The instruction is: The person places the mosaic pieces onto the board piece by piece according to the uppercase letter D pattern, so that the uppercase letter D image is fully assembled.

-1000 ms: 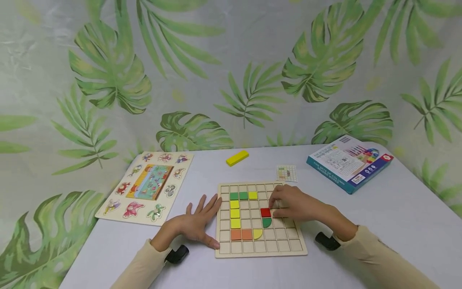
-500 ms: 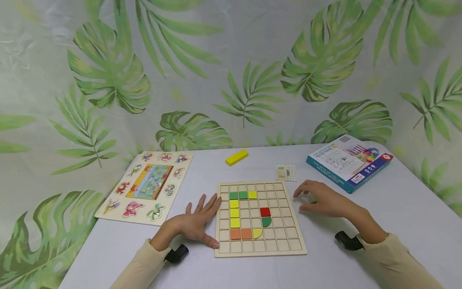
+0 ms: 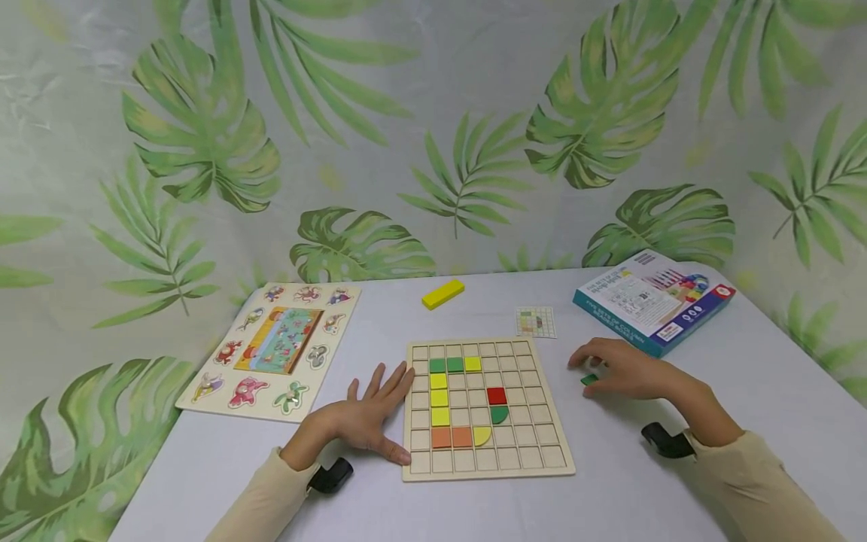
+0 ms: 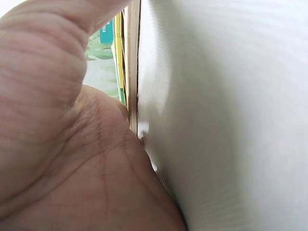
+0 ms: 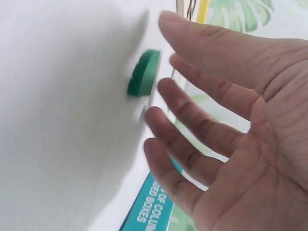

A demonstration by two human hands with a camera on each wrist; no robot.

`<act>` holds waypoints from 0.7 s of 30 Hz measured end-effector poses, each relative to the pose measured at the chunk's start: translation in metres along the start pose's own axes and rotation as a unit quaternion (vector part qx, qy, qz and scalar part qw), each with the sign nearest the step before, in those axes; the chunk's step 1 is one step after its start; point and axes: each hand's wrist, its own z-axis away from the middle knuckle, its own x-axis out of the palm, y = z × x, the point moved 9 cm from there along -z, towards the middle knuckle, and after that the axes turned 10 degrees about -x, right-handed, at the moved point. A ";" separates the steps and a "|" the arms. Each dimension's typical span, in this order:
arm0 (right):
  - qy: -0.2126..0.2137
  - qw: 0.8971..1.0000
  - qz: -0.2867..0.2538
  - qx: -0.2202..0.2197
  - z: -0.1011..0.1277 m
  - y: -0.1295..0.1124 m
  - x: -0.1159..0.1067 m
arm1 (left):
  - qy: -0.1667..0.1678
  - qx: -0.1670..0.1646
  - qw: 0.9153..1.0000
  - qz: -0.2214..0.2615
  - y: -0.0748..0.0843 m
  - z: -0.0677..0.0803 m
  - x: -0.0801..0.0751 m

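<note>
— Change since a second ago?
— Right hand (image 3: 626, 371) has left the grid board (image 3: 488, 474); fingers loosely spread over a green piece (image 3: 589, 379) on the table.
— Left hand (image 3: 369, 414)?
— Unmoved, flat, spread against the board's edge.

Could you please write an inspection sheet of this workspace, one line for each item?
Surface: white table, covered with cloth.
Job's things: grid board with coloured tiles; loose green piece lies right of it.
Clutter: animal puzzle, yellow block, pattern card, blue box.
Hands: left hand rests flat at the board's left edge; right hand is open over the green piece, not gripping.
Cables: nothing seen.
Surroundings: leaf-print backdrop.
</note>
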 end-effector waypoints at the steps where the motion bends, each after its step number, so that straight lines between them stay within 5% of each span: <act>1: -0.005 1.000 -0.003 0.006 0.001 0.002 0.000 | 0.000 0.000 1.000 -0.001 0.000 0.000 0.000; 7: -0.020 0.999 -0.018 0.029 0.004 0.011 0.002 | 0.001 -0.002 1.000 -0.002 0.000 0.000 0.000; 14: -0.030 0.999 -0.025 -0.002 0.003 0.010 0.004 | 0.003 -0.001 1.000 0.000 0.001 0.001 -0.001; 21: -0.040 0.998 -0.029 0.028 0.004 0.012 0.004 | 0.004 -0.002 1.000 -0.001 0.000 0.000 0.000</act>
